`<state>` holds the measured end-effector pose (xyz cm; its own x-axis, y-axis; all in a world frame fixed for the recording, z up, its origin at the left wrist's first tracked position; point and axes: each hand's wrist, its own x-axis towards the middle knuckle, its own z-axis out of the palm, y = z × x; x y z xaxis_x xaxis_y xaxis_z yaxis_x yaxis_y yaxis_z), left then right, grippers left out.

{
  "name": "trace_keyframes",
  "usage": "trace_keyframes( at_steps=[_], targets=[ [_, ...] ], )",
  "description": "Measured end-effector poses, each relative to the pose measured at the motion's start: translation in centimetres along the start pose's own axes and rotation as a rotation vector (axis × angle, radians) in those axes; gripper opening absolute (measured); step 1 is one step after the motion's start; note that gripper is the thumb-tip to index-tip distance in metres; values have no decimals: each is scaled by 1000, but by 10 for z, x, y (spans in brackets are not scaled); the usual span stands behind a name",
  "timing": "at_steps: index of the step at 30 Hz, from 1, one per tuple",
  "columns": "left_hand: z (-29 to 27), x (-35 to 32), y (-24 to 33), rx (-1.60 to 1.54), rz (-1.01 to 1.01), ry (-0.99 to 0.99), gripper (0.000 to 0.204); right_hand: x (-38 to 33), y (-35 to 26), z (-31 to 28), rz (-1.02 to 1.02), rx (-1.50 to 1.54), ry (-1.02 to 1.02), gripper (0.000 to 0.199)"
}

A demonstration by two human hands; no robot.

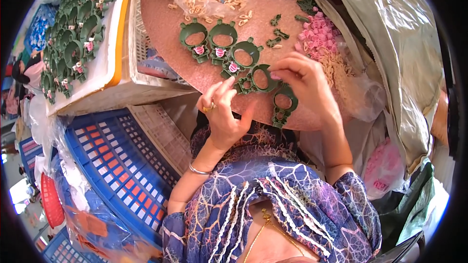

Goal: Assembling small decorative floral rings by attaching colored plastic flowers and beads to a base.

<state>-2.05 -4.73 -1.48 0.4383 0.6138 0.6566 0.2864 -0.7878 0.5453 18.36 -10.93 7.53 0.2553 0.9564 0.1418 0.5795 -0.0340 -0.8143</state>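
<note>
Pink counter (pixel 165 34), frame centre: green pieces (pixel 246 46) in slanting row, seemingly for easy reach; left hand (pixel 223 109) beside them, grip released; right hand (pixel 308 79), grip apparently pinching pink bit (pixel 276 75).

Cluttered workspace seen through a fisheye lens that darkens the corners. A pinkish, speckled table (pixel 163 27) with a curved edge fills the upper middle. At left stand a large blue lattice plastic basket (pixel 92 173) and a smaller red basket (pixel 51 199), with grey floor (pixel 30 225) beyond and a glaring white patch of light (pixel 18 197). Shiny, creased beige sheeting (pixel 390 34) drapes the right side, brightly lit.
</note>
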Motion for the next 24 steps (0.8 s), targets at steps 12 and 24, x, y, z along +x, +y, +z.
trace_keyframes(
  at_steps=[12,24],
  targets=[
    [2,5,4,44,4,-24,47,-6,2,61,-28,-353,139,10],
    [3,8,3,60,-26,-38,49,-1,-5,57,-57,-425,164,21]
  ],
)
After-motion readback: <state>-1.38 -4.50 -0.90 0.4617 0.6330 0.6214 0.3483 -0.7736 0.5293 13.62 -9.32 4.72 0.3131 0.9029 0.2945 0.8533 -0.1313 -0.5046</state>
